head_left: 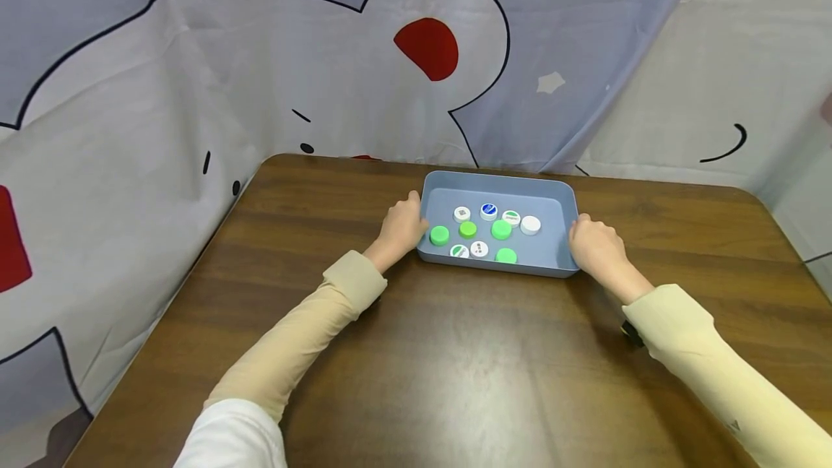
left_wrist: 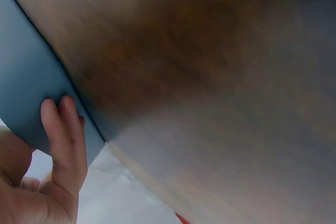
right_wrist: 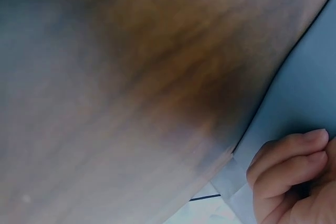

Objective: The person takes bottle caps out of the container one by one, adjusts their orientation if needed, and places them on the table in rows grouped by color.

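Observation:
A shallow blue-grey rectangular tray (head_left: 551,202) lies near the far edge of the table, with several plastic bottle caps (head_left: 501,230) inside it. Some caps are plain green, others white, and a few carry printed tops. My left hand (head_left: 401,226) grips the tray's left side, its thumb at the rim. Seen from the left wrist, the fingers (left_wrist: 65,140) press against the outer wall. On the opposite end, my right hand (head_left: 594,245) holds the right side, thumb over the rim. In the right wrist view its fingers (right_wrist: 286,169) are bent against the outer wall.
The brown wooden table (head_left: 416,352) extends toward me and to both sides. Behind its far edge hangs a printed curtain (head_left: 260,63) in white and pale violet. A small dark object (head_left: 631,334) shows under the right cuff.

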`<state>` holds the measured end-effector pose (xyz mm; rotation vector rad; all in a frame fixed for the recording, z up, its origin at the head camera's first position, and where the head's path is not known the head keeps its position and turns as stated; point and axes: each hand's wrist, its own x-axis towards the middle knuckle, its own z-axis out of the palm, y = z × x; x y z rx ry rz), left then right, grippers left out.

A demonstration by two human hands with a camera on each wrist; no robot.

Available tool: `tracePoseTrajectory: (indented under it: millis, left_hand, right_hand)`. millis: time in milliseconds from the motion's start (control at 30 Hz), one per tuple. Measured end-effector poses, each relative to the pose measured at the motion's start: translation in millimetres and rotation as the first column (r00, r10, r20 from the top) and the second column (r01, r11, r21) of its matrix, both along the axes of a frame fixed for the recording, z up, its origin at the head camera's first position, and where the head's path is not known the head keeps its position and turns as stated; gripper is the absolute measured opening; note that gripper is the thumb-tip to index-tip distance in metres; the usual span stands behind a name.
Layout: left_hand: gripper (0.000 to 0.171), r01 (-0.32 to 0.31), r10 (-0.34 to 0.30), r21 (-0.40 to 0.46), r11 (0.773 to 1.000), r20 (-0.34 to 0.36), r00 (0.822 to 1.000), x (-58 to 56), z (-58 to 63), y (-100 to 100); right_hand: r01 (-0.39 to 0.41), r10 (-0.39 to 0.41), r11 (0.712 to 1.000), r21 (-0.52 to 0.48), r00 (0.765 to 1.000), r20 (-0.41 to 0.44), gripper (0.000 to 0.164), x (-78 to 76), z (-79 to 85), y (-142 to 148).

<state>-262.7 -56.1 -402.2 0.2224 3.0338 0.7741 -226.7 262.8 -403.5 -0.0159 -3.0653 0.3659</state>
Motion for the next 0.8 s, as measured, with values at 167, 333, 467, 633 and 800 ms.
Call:
tracePoseTrajectory:
  millis: [167, 333, 467, 633, 800]
  left_hand:
    - [0.026, 0.0, 0.0, -0.01, 1.0, 0.014, 1.0, 4.0, 0.8, 0]
    - [0.041, 0.013, -0.012, -0.034, 0.999, 0.034, 0.999, 7.2, 1.4, 1]
    - [0.044, 0.021, -0.019, -0.046, 0.999, 0.043, 0.999, 9.6, 2.3, 1]
    - [0.036, 0.02, -0.018, -0.055, 0.998, 0.03, 0.999, 12.1, 3.6, 1]
    - [0.033, 0.011, -0.008, -0.074, 0.997, 0.046, 0.999, 13.0, 4.6, 0]
  right_hand:
    - [0.002, -0.002, 1.0, 0.0, 1.0, 0.009, 0.038, 4.4, 0.2, -1]
    - [-0.001, 0.0, 1.0, 0.006, 1.0, 0.016, 0.038, 9.0, 0.6, -1]
    - [-0.004, 0.004, 1.0, 0.012, 1.0, 0.017, 0.037, 11.3, 1.1, -2]
    - [-0.01, 0.01, 1.0, 0.015, 1.0, 0.008, 0.037, 12.4, 1.2, -2]
    - [-0.01, 0.01, 1.0, 0.017, 1.0, 0.022, 0.037, 12.3, 1.1, -4]
